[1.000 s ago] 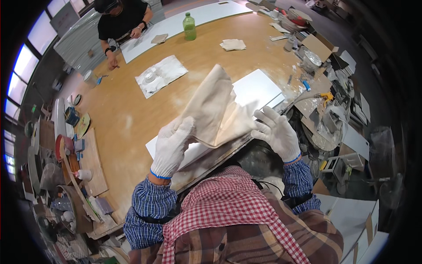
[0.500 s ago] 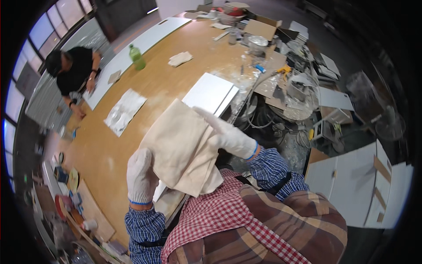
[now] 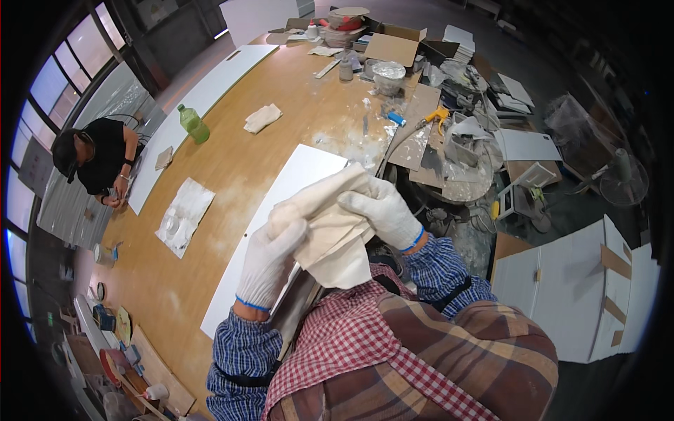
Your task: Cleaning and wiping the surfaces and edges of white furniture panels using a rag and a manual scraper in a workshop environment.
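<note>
Workshop. Big wooden surface (image 3: 228, 175) smeared with white dust or residue, long white panel (image 3: 210, 95) on the far side, crusted bowl (image 3: 388, 81), yellow trigger nozzle (image 3: 440, 115), open cardboard box (image 3: 394, 49) in a cluttered end. Gloved hands (image 3: 387, 215), checked apron (image 3: 337, 337), co-worker (image 3: 105, 151) opposite, framed windows (image 3: 86, 38) at left.

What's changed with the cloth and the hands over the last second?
The right hand, open by the cloth's edge a second ago, now grips it; the cloth, spread wider then, is gathered into a smaller bundle. The co-worker's hands have come closer together. The view has swung right. The left hand still holds the cloth; the bottle stays put.
</note>
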{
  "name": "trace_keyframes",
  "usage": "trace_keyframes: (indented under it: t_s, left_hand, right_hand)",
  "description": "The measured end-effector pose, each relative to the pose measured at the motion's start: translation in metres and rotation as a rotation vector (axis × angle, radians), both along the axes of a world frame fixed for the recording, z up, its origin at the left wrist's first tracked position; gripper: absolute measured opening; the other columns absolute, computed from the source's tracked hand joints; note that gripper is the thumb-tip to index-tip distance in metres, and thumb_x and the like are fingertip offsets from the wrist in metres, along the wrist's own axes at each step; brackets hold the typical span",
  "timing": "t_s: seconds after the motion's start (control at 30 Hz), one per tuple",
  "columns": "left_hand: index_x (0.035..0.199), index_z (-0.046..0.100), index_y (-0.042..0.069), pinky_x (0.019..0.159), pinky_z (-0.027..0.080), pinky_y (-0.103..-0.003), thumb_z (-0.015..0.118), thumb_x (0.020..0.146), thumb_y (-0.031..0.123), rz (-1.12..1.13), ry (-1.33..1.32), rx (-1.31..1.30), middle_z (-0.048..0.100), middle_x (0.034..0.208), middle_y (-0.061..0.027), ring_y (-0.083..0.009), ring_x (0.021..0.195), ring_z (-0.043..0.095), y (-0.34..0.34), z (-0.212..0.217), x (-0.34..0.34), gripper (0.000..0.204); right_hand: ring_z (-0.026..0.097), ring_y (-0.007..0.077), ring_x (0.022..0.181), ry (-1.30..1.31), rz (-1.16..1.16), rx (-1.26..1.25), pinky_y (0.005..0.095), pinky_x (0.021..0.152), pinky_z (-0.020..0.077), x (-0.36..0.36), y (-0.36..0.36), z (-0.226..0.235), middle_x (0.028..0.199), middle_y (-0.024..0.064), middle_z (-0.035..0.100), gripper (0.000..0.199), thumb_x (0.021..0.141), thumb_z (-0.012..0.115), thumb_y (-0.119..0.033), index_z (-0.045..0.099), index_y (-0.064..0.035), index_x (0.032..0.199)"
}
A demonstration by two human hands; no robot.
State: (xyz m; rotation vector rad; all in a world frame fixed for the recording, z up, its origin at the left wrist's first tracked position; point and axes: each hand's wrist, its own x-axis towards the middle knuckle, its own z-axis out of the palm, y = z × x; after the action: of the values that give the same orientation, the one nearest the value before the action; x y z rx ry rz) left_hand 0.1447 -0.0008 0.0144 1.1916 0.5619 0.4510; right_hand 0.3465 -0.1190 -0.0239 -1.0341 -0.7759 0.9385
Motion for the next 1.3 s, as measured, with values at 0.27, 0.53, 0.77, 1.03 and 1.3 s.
trace_keyframes:
  t_s: [0.27,0.53,0.77,1.03,1.3]
  left_hand:
    - [0.132,0.068,-0.005,0.091,0.054,-0.028,0.069,0.105,0.019,0.099,-0.021,0.055,0.073,0.116,-0.0054,-0.0126,0.101,0.068,0.029,0.000,0.133,0.036]
    - [0.130,0.069,-0.005,0.093,0.055,-0.029,0.069,0.105,0.019,0.144,0.024,0.080,0.074,0.114,-0.0061,-0.0134,0.102,0.068,0.046,-0.014,0.247,0.034]
    - [0.135,0.066,-0.006,0.096,0.054,-0.030,0.069,0.105,0.017,0.131,0.058,0.050,0.074,0.120,-0.0080,-0.0135,0.106,0.067,0.036,-0.004,0.291,0.038]
    - [0.130,0.070,-0.007,0.095,0.053,-0.029,0.068,0.106,0.022,0.047,0.079,0.218,0.073,0.115,-0.0059,-0.0123,0.104,0.066,0.068,0.005,0.310,0.038]
    - [0.139,0.066,-0.001,0.093,0.055,-0.028,0.069,0.107,0.023,-0.106,0.003,0.457,0.073,0.118,-0.0021,-0.0095,0.103,0.067,0.116,0.010,0.389,0.040]
  right_hand:
    - [0.074,0.0220,0.107,-0.002,-0.545,-0.363,0.0327,0.087,0.0573,0.228,0.006,-0.072,0.117,0.0145,0.075,0.049,0.101,0.068,-0.035,0.065,0.0036,0.132]
    - [0.064,0.0442,0.127,-0.521,-1.019,-1.203,0.0493,0.106,0.0523,0.438,0.041,-0.159,0.137,0.0314,0.064,0.093,0.080,0.085,-0.053,0.048,0.0050,0.144]
    - [0.053,0.0431,0.140,-0.267,-0.991,-1.527,0.0538,0.118,0.0434,0.480,0.074,-0.196,0.160,0.0335,0.036,0.137,0.074,0.088,-0.055,0.005,0.0040,0.165]
    - [0.065,0.0404,0.127,-0.352,-1.257,-1.460,0.0522,0.105,0.0531,0.495,0.077,-0.202,0.146,0.0225,0.059,0.087,0.081,0.079,-0.033,0.039,-0.0010,0.151]
    - [0.071,0.0182,0.088,0.015,-1.239,-0.259,0.0367,0.081,0.0585,0.412,-0.059,-0.071,0.100,0.0122,0.074,0.036,0.093,0.072,-0.027,0.069,0.0004,0.117]
